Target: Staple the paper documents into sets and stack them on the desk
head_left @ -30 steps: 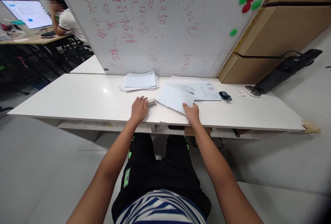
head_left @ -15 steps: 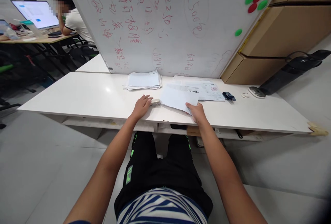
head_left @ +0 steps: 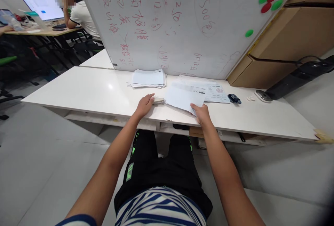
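Observation:
My right hand [head_left: 203, 114] pinches the near right corner of a few white printed sheets [head_left: 184, 95], thumb on top and fingers underneath. The sheets' left edge meets the front end of a small light-coloured stapler [head_left: 158, 101] lying on the white desk [head_left: 125, 102]. Around the stapler's back end my left hand [head_left: 145, 106] is closed, hiding that end. Behind the held sheets, more printed papers [head_left: 217, 93], one with a red stamp, lie flat on the desk. A stack of similar sheets [head_left: 148, 77] sits farther back, to the left.
A whiteboard [head_left: 180, 27] with red writing and magnets stands along the desk's back. At the right are a dark blue object [head_left: 234, 98], a mouse [head_left: 263, 96], a black bottle [head_left: 294, 78] and cardboard boxes [head_left: 263, 74]. Another person [head_left: 83, 19] sits at a far desk.
The view has shifted slightly, moving the scene right. My left fingers have drawn closer together at the stapler. My right hand keeps its hold on the sheets, which remain against the stapler's front.

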Available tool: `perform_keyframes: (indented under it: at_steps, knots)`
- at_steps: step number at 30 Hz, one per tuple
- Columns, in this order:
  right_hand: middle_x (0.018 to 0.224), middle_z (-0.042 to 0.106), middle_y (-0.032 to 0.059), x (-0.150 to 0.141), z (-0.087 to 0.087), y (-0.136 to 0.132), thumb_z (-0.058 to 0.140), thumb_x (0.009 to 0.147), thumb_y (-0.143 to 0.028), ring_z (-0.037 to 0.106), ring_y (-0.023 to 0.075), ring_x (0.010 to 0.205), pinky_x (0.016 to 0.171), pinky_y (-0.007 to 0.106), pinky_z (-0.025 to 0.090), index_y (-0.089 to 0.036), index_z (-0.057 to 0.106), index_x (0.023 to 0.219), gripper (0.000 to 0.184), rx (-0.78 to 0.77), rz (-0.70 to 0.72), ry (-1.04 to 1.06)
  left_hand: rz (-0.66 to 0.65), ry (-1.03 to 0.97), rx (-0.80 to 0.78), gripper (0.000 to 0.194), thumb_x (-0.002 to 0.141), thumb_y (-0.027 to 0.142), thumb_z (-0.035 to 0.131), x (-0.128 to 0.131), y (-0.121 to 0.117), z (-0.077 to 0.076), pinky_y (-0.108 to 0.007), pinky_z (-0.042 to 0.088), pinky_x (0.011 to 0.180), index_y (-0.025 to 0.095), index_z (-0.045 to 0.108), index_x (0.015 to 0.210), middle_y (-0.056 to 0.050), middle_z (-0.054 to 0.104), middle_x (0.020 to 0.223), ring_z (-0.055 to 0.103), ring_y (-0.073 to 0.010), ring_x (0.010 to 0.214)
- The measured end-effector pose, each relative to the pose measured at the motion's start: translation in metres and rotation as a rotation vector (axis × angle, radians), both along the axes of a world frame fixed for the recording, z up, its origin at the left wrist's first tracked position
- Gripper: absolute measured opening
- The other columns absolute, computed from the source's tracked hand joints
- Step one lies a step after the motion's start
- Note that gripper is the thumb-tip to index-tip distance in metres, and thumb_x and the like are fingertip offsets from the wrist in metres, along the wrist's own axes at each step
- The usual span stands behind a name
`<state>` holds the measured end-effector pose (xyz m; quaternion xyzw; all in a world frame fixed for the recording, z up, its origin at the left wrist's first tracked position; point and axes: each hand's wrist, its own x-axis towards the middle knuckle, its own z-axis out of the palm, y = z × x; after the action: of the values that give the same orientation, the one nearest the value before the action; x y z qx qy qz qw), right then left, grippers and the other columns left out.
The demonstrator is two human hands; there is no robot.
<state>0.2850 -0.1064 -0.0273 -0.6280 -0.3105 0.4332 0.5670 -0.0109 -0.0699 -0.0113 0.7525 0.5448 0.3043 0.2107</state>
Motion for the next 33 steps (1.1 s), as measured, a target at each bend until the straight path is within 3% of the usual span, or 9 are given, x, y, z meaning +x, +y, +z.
perform_keyframes:
  at_steps: [8,12,16,20,28,33]
  knots:
    - [0.102,0.071,0.0115,0.001,-0.001,0.002,0.073,0.065,-0.026,0.068,0.025,0.084,0.061,0.038,0.061,-0.014,0.065,0.096,0.034,-0.041,0.122,-0.046,-0.013,-0.001,0.014,0.05,0.097,0.046,0.025,-0.001,0.001,-0.001,-0.04,0.028,0.112,0.023,0.05,0.135,-0.003,0.049,0.141,0.038,-0.0219,0.135]
    - [0.103,0.071,0.0117,0.004,0.004,0.004,0.076,0.063,-0.025,0.068,0.0263,0.089,0.074,0.043,0.059,-0.014,0.066,0.096,0.036,-0.077,0.241,-0.087,-0.011,0.0,-0.002,0.049,0.097,0.046,0.026,-0.001,0.002,-0.002,-0.04,0.029,0.112,0.025,0.049,0.135,-0.003,0.049,0.142,0.04,-0.022,0.134]
    - [0.107,0.071,0.0103,0.009,0.013,0.007,0.08,0.06,-0.024,0.066,0.0257,0.097,0.095,0.046,0.048,-0.016,0.066,0.1,0.043,-0.098,0.399,-0.134,-0.014,-0.011,0.009,0.049,0.097,0.046,0.027,0.0,0.002,-0.002,-0.04,0.029,0.112,0.024,0.049,0.135,-0.004,0.049,0.141,0.04,-0.0219,0.134]
    - [0.106,0.072,0.0105,0.011,0.019,0.012,0.082,0.056,-0.023,0.066,0.0275,0.094,0.096,0.049,0.047,-0.015,0.067,0.1,0.048,-0.148,0.541,-0.108,-0.007,-0.017,-0.005,0.047,0.096,0.044,0.029,0.001,0.002,-0.001,-0.041,0.028,0.112,0.027,0.05,0.135,-0.003,0.049,0.142,0.041,-0.0213,0.133]
    - [0.101,0.072,0.0108,0.005,0.025,0.008,0.081,0.058,-0.018,0.067,0.0278,0.09,0.092,0.048,0.049,-0.015,0.068,0.098,0.042,-0.162,0.528,-0.086,0.003,-0.105,-0.072,0.046,0.094,0.044,0.035,0.002,0.002,0.002,-0.039,0.029,0.112,0.025,0.053,0.132,-0.002,0.051,0.14,0.043,-0.021,0.132]
    - [0.099,0.073,0.0112,0.002,0.032,0.002,0.08,0.058,-0.018,0.066,0.0292,0.09,0.092,0.049,0.048,-0.015,0.068,0.094,0.038,-0.18,0.524,-0.1,-0.004,-0.195,-0.153,0.048,0.091,0.049,0.041,0.0,0.001,0.008,-0.04,0.037,0.107,0.026,0.055,0.13,-0.003,0.054,0.137,0.049,-0.0241,0.127]
